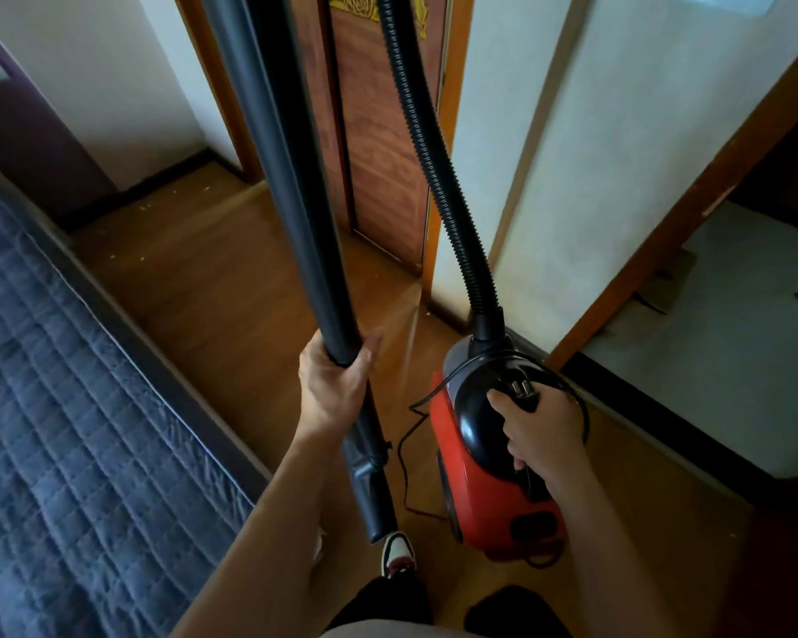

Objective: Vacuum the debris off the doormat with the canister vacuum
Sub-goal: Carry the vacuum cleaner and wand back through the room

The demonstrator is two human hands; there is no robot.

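Left hand (330, 384) wraps upright wand (277, 154); right hand (542, 430) curls round canister vacuum (450, 448) handle (480, 416), seemingly pinning plug (521, 391); wand top cropped.

no readable text, labels, brand marks or numbers anywhere in view

A bed (157, 361), a wooden floor (213, 278) and a door (383, 168)
A blue quilt (65, 407) covers the bed on the left. The brown door at the far end has a gold flower shape on top. White walls (572, 154) stand on both sides of it.
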